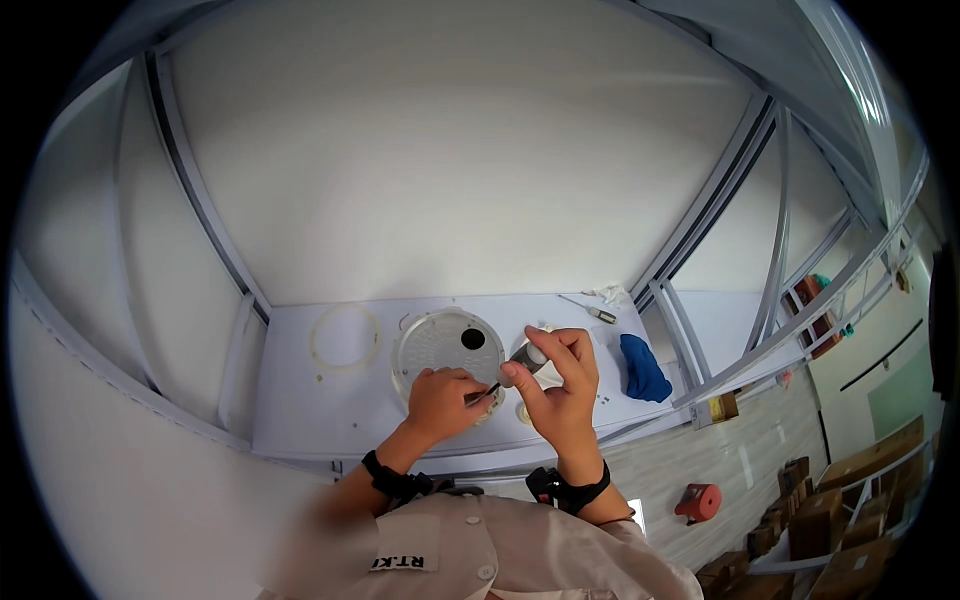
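In my right hand [568, 392] is a screwdriver [525, 358], gripped by its grey handle between thumb and fingers. Its dark shaft slants down to the left, toward my left hand [440, 402]. The fingers of that hand are closed around the shaft's lower end; whether a small screw is pinched there too is hidden. Beneath and behind the left hand lies a round, pale metal plate [425, 345] with a black round opening [472, 338]. Pale round parts [550, 374] lie partly covered behind my right hand.
A cream ring [378, 345] lies on the white table [300, 415] at the left. Toward the right are another screwdriver [600, 314], a crumpled white piece [610, 294] and a blue cloth [643, 370]. Metal frame posts [705, 200] flank the table. A red stool [698, 502] and cardboard boxes [815, 525] stand on the floor.
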Tool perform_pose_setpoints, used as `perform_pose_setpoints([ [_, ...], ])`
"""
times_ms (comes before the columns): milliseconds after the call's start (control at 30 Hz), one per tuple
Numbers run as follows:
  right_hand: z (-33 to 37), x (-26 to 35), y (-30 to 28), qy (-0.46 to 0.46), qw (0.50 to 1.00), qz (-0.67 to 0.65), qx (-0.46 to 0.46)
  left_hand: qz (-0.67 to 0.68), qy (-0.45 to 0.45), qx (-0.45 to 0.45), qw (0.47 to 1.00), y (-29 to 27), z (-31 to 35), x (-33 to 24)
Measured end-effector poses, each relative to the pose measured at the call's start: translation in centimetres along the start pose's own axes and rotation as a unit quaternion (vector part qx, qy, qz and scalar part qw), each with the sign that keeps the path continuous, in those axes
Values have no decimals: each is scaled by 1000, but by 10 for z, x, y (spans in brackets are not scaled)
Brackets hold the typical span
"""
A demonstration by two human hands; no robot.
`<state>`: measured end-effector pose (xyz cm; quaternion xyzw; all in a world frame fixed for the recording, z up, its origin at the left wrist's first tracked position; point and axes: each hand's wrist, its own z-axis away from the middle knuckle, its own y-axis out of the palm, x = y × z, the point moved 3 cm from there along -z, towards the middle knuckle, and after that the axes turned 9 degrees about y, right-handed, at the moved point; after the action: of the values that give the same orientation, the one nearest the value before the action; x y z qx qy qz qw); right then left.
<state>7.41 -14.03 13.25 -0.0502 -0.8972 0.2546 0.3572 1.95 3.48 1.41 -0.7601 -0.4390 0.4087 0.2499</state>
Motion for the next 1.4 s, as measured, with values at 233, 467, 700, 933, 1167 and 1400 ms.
perform_pose_setpoints([
  [233, -6, 7, -5, -46, 994, -94, -31, 2, 11, -14, 1000, -1, 1, -3],
  [467, 3, -8, 1, 24, 992, -125, 6, 10, 29, -13, 999, -2, 0, -6],
  [700, -9, 12, -6, -49, 998, -29, 23, 35, 40, 19, 998, 0, -6, -4],
  [933, 0, -17, 3, 64, 990, -123, -23, 26, 55, 41, 997, 3, -11, -3],
  [1167, -6, -7, 5, 105, 985, -134, 8, 24, 66, 39, 997, -1, -10, -1],
  [1400, -2, -28, 5, 96, 970, -204, -94, 95, 24, -3, 995, -7, -11, -1],
])
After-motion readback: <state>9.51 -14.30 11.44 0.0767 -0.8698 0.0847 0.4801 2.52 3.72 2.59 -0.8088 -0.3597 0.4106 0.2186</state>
